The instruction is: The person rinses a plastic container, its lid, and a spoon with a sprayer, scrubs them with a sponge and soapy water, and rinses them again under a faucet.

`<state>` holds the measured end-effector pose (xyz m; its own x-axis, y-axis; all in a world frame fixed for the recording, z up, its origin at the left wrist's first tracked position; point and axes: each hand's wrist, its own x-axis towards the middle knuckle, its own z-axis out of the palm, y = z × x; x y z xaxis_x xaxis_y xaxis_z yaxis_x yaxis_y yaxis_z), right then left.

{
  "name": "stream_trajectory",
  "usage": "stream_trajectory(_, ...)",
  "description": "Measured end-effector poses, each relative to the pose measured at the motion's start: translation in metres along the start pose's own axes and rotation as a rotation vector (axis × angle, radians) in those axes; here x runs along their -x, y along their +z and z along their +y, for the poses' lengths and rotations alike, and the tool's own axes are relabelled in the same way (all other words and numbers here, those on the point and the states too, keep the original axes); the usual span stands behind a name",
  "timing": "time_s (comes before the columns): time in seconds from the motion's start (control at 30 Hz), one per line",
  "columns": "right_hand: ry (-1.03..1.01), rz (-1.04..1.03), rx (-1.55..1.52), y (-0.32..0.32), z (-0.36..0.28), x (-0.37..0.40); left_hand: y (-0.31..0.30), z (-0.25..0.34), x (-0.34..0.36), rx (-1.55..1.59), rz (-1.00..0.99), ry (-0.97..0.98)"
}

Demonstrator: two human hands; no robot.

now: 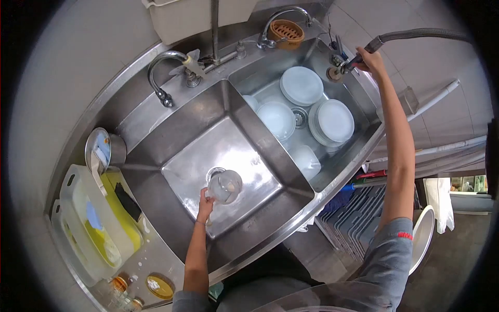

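Observation:
My left hand (205, 205) is closed at the side of a clear round jug (226, 186), seemingly on its handle. The jug is over the left sink basin (249, 179), beside the drain. At the upper right, my right hand (372, 61) is wrapped round the spray hose (373, 44), whose head points down toward the outer rim of the right basin. Several stacks of white plates (302, 85) stand in that basin, with a white bowl (304, 161) near the divider.
Two curved faucets (167, 57) rise behind the basins. An orange strainer basket (286, 34) is by the far one. On the left counter are plastic tubs (86, 223), a metal pot (117, 151) and a yellow lid (159, 286). Grey crates (343, 229) stand below at right.

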<state>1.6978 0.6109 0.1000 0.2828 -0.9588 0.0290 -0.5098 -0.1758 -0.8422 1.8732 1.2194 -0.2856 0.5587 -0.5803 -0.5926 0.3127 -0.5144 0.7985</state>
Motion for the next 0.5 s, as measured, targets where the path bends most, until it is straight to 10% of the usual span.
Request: stream_trajectory(0.5, -0.403, 0.267, 0.126, 0.055, 0.032, -0.080, 0.010, -0.001, -0.008, 0.028, 0.055, 0.053)
